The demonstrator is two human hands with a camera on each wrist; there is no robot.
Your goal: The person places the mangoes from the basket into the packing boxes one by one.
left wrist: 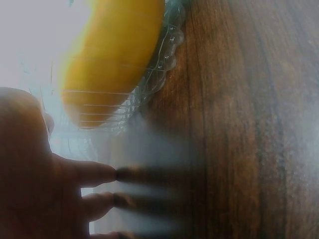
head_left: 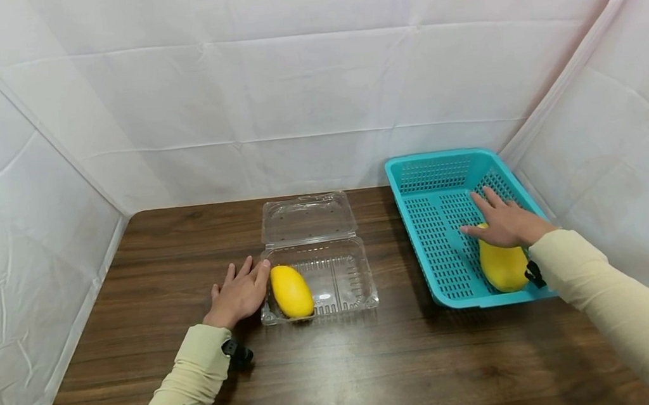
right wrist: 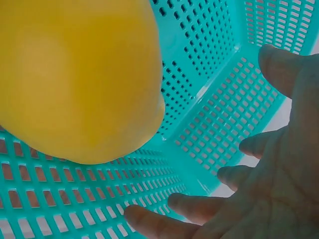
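A clear plastic clamshell box [head_left: 336, 281] lies open on the table, its lid [head_left: 309, 219] folded back toward the wall. Inside its left part sits a smooth yellow oval fruit [head_left: 292, 292], like a mango. My left hand [head_left: 240, 296] is at the box's left edge, fingers extended, thumb by the rim; whether it touches is unclear. On the right, a turquoise basket [head_left: 439, 250] holds a larger, pear-shaped yellow fruit [head_left: 503, 269]. Above that fruit hovers my right hand [head_left: 506, 223], fingers spread; the right wrist view shows a gap between the palm and the fruit [right wrist: 79, 74].
Dark wood-grain table [head_left: 338, 373] lies under everything. White sheeting [head_left: 304, 89] closes off the back and both sides. The basket's raised perforated walls stand close to the right-hand sheet [head_left: 619, 160].
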